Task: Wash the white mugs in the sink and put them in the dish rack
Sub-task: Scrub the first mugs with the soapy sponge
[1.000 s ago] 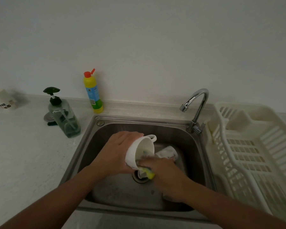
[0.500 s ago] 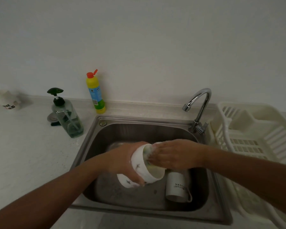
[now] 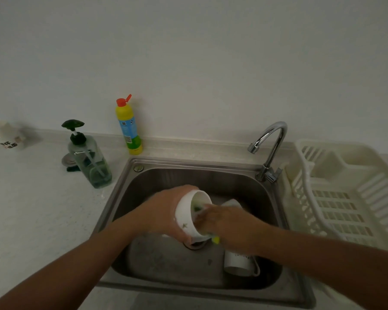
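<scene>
Grips mug (image 3: 186, 218) above sink (image 3: 130, 186) with left hand (image 3: 164, 211); holds sponge (image 3: 216, 240), mostly hidden, inside it with right hand (image 3: 231, 227); partly covers second mug (image 3: 238, 262).

Count, sink (image 3: 211, 173) and counter (image 3: 31, 209):

- White mugs in the sink: we count two for certain, the held mug (image 3: 186, 217) and the lying mug (image 3: 239, 264) at the near right.
- A third white shape (image 3: 232, 203) shows behind the hands. It is partly hidden, so we cannot tell what it is.
- White cup (image 3: 6, 135) at the far left of the counter: one.
- Bottles: two, one pump dispenser (image 3: 90, 162) and one yellow bottle (image 3: 128, 128).
- Sponge (image 3: 216, 240): one.
- Faucet (image 3: 269, 148): one.
- Drain (image 3: 194, 245): one.
- Dish rack (image 3: 345, 193): one.
- Hands: two, left hand (image 3: 166, 213) and right hand (image 3: 229, 224).
</scene>
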Demonstrator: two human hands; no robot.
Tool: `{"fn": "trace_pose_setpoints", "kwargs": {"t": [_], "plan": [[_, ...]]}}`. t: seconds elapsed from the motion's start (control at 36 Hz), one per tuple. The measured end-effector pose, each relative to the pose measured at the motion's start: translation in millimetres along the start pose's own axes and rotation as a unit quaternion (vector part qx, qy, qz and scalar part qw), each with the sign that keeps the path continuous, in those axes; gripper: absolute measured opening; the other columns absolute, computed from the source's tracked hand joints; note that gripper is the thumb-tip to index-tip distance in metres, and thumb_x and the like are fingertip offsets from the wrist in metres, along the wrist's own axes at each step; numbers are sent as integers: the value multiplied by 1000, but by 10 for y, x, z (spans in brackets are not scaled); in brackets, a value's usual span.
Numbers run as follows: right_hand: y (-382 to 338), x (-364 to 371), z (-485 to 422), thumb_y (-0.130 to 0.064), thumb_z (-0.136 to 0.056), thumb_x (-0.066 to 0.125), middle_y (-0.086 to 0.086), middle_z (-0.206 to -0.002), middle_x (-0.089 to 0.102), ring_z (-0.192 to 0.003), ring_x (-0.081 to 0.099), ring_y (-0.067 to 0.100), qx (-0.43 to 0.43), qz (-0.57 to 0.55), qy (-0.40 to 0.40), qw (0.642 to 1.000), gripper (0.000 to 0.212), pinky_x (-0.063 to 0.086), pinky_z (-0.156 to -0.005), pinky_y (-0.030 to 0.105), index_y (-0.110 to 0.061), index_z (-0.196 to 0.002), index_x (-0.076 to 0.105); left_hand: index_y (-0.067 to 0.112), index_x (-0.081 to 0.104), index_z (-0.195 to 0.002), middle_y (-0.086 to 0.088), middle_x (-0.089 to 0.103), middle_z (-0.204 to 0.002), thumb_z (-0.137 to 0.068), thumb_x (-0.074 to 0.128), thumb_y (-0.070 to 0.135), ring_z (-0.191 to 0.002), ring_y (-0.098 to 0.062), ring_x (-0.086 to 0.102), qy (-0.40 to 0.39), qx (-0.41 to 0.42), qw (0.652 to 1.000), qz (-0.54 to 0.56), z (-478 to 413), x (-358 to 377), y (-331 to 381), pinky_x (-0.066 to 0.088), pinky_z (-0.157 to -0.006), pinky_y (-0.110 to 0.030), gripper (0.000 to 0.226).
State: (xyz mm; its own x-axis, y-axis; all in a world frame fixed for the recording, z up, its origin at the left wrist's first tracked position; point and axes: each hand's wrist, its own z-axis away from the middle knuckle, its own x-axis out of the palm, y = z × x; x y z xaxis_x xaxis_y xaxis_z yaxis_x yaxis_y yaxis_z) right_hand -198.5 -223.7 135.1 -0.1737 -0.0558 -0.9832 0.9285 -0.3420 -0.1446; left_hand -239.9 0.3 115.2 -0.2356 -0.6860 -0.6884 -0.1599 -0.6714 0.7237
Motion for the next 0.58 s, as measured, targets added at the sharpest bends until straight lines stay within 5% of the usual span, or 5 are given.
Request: {"fn": "trace_pose_setpoints", "kwargs": {"t": [0.08, 0.28, 0.42, 0.47, 0.58], "plan": [[-191, 97, -21, 3, -92, 48, 5, -136, 55, -124, 51, 23, 152, -260, -2, 953, 50, 42, -106, 36, -21, -136, 56, 44, 33, -142, 26, 43, -141, -54, 83, 65, -130, 4, 42, 69, 69, 991, -95, 14, 63, -98, 37, -111, -26, 103], [-385, 138, -64, 1, -79, 57, -6, -98, 70, -95, 65, 8, 262, -594, 128, 750, 44, 52, -83, 23, -38, -96, 68, 22, 44, -143, 7, 50, -141, -63, 80, 66, -130, -10, 46, 211, 149, 952, -164, 22, 267, -208, 39, -108, -39, 98], [-407, 210, -147, 10, -72, 56, 20, -117, 66, -109, 63, 34, 327, -780, 165, 508, 51, 55, -87, 41, -1, -121, 59, 17, 46, -142, 1, 52, -143, -69, 73, 72, -134, -18, 46, 225, 177, 944, -163, 35, 496, -179, 36, -112, -39, 95], [-443, 230, -130, 8, -75, 54, 19, -111, 68, -105, 65, 33, 336, -749, 178, 542, 46, 56, -88, 42, -4, -119, 63, 17, 45, -141, 1, 52, -143, -71, 70, 76, -134, -19, 46, 228, 169, 946, -154, 28, 505, -162, 36, -112, -39, 95], [-457, 249, 40, -2, -86, 58, -9, -115, 68, -111, 60, 4, 171, -455, 155, 860, 43, 50, -96, 27, -32, -116, 66, 12, 49, -140, -1, 52, -143, -70, 73, 73, -134, -21, 46, 223, 172, 944, -173, 46, 412, -185, 36, -113, -41, 95]]}}
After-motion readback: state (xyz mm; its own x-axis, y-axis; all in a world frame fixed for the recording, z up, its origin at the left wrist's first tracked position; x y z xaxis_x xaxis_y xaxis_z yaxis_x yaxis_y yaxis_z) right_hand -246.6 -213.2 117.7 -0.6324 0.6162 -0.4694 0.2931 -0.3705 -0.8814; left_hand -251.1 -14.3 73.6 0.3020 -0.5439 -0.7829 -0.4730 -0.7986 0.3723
